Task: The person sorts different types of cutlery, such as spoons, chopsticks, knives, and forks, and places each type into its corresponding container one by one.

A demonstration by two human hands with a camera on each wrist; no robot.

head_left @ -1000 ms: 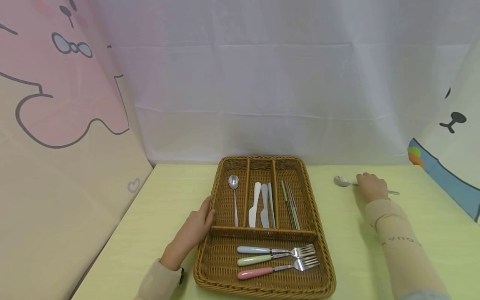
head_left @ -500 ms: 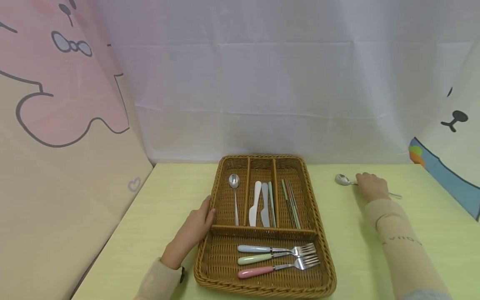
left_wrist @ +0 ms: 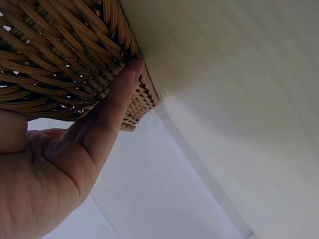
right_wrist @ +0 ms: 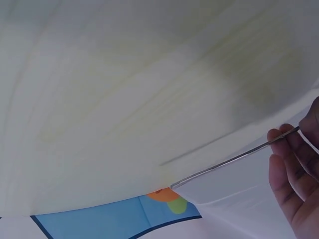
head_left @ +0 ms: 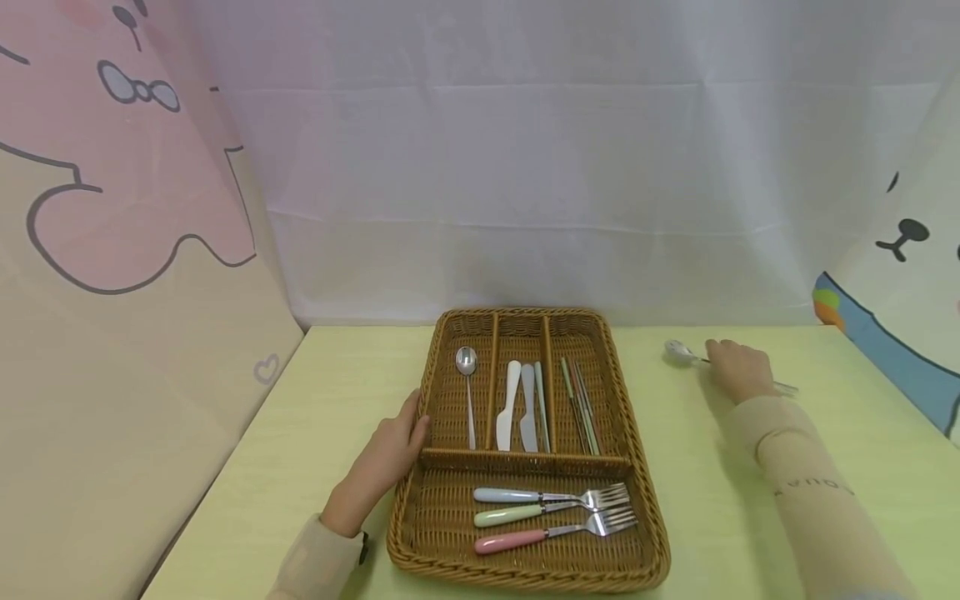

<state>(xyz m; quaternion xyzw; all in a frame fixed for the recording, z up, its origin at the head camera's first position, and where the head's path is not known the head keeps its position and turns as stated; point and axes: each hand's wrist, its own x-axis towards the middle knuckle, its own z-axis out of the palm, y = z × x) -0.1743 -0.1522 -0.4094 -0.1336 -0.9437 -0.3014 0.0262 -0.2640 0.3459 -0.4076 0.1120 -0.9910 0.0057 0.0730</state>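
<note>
My left hand (head_left: 390, 454) holds the left side of a brown wicker cutlery basket (head_left: 651, 500). Its thumb lies over the rim, and in the left wrist view its fingers (left_wrist: 112, 107) run along the woven outer wall. To the right of the basket, my right hand (head_left: 741, 369) pinches a metal spoon (head_left: 681, 352) by the middle of its handle. The bowl points left, toward the basket. In the right wrist view the thin handle (right_wrist: 224, 163) sticks out past the fingertips, with a shadow on the table alongside it.
Inside the basket lie a long spoon (head_left: 467, 362), table knives (head_left: 506, 408), chopsticks (head_left: 581, 408) and forks with coloured handles (head_left: 510, 542), in separate compartments. A pale yellow table (head_left: 337, 367) carries everything. White cloth (head_left: 525, 167) hangs behind, and printed cloths flank both sides.
The spoon has shifted and tilted slightly in my right hand, its bowl end now blurred. The left hand and basket keep their places.
</note>
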